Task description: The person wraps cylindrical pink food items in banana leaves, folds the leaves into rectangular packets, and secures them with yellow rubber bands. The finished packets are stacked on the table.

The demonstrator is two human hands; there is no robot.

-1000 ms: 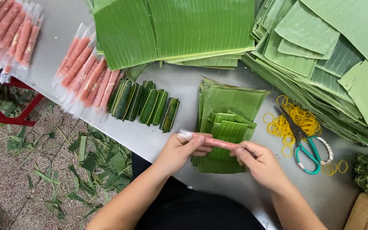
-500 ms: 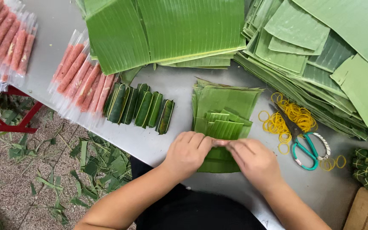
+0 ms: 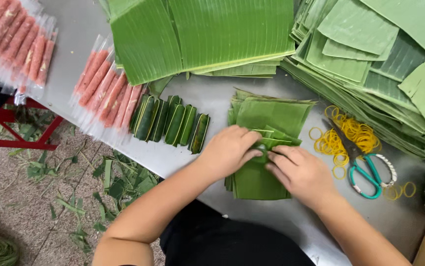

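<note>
Green leaf strip (image 3: pixel 271 144) — pinched between left hand (image 3: pixel 228 150), right hand (image 3: pixel 301 172).

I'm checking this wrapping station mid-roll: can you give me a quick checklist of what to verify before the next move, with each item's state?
1. Both hands on the leaf: left hand and right hand press the small leaf piece: ok.
2. Filling fully covered: hidden under the fingers: cannot tell.
3. Leaf stack squarely beneath: ok.
4. Rubber bands close by the right hand: ok.
5. Scissors lying apart from both hands: ok.
6. Finished rolls set aside in a row: ok.
</note>
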